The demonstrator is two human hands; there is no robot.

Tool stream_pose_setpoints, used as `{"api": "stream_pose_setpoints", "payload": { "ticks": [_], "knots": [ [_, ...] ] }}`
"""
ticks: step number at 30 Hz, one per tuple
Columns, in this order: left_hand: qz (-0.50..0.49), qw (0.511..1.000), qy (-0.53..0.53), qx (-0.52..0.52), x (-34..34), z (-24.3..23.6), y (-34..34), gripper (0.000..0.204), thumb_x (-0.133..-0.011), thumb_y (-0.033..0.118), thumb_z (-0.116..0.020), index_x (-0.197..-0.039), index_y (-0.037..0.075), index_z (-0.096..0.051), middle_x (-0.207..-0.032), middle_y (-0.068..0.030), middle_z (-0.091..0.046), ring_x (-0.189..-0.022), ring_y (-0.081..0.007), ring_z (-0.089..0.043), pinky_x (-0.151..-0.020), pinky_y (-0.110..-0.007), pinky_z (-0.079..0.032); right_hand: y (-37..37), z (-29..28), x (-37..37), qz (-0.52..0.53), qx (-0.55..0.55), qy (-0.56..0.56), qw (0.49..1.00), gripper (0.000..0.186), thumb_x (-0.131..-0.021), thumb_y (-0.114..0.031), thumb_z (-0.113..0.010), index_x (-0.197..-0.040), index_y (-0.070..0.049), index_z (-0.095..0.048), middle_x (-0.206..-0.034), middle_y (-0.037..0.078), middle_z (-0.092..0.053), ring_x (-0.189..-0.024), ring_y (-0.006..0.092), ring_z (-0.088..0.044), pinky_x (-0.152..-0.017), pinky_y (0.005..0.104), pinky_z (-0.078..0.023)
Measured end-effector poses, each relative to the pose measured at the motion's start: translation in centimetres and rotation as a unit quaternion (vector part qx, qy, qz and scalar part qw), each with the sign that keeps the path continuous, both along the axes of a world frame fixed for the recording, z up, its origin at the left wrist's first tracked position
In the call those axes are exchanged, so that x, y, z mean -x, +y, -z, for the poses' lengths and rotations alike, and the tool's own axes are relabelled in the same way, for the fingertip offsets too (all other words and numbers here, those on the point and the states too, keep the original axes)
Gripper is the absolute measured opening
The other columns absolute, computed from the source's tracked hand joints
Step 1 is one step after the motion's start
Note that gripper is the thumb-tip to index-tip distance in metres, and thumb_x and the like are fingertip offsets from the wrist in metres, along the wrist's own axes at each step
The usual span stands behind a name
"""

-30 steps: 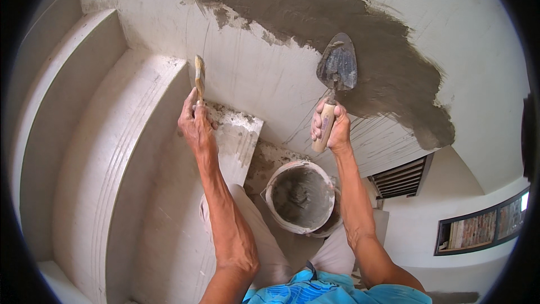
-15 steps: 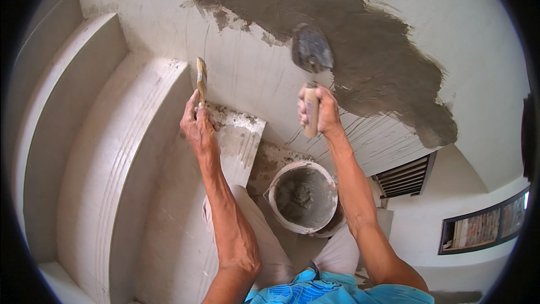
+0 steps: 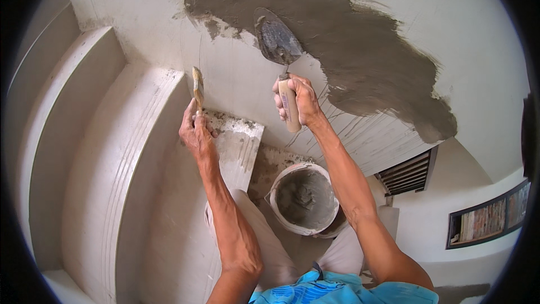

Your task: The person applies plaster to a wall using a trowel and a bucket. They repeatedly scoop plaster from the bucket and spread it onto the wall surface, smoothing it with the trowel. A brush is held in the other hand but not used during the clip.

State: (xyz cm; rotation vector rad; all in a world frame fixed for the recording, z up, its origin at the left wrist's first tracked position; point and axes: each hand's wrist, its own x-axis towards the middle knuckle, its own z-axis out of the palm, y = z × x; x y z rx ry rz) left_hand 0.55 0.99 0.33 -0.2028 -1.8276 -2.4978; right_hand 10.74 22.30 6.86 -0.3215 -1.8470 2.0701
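Observation:
My right hand is closed round the pale wooden handle of a trowel. The trowel's grey, mortar-smeared blade points up and to the left, over the lower edge of a wide patch of wet grey mortar on the pale wall. Whether the blade touches the wall I cannot tell. To the left, my left hand grips a small, mortar-stained paintbrush, seen edge-on, its end pointing up. Below and between my forearms stands a bucket with grey mortar inside.
Concrete steps curve up along the left side. A lower step with a splattered edge lies below my left hand. At the right are a dark slatted opening in the wall and a dark-framed window.
My right hand has moved left with the trowel, and its blade has tilted further left. My left hand and the brush stay nearly where they were.

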Motion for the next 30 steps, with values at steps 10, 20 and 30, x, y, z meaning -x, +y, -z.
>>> {"api": "stream_pose_setpoints", "payload": {
  "ticks": [10, 20, 30],
  "knots": [
    [0.005, 1.0, -0.007, 0.006, -0.5, -0.3, 0.0, 0.04, -0.098, 0.008, -0.049, -0.136, -0.003, -0.058, -0.074, -0.0001, -0.051, -0.056, -0.0056, -0.047, -0.047, -0.024, -0.042, 4.4, 4.8, -8.1, 0.004, 0.124, 0.167, 0.978, 0.041, -0.091, -0.043, -0.054, -0.096, -0.002, -0.057, -0.067, 0.011, -0.059, -0.046, 0.0202, -0.058, -0.04, 0.0363, -0.053],
    [0.008, 1.0, 0.025, 0.013, -0.4, -0.2, 0.4, 0.04, -0.098, 0.007, -0.048, -0.135, -0.003, -0.059, -0.073, -0.0007, -0.05, -0.054, -0.0062, -0.046, -0.046, -0.024, -0.042, 2.7, 2.4, -5.5, 0.026, 0.054, 0.074, 0.996, 0.037, -0.093, -0.035, -0.048, -0.094, -0.001, -0.06, -0.064, 0.011, -0.058, -0.044, 0.0174, -0.055, -0.04, 0.0338, -0.051],
    [0.028, 1.0, 0.013, 0.003, -0.9, -0.3, 0.4, 0.039, -0.098, 0.007, -0.048, -0.134, -0.003, -0.059, -0.073, -0.0001, -0.049, -0.054, -0.0065, -0.046, -0.047, -0.025, -0.041, 4.2, 6.2, -11.8, 0.055, 0.14, 0.161, 0.975, 0.049, -0.085, -0.05, -0.064, -0.096, -0.003, -0.056, -0.066, 0.011, -0.058, -0.045, 0.0226, -0.057, -0.04, 0.0365, -0.051]
  ]
}}
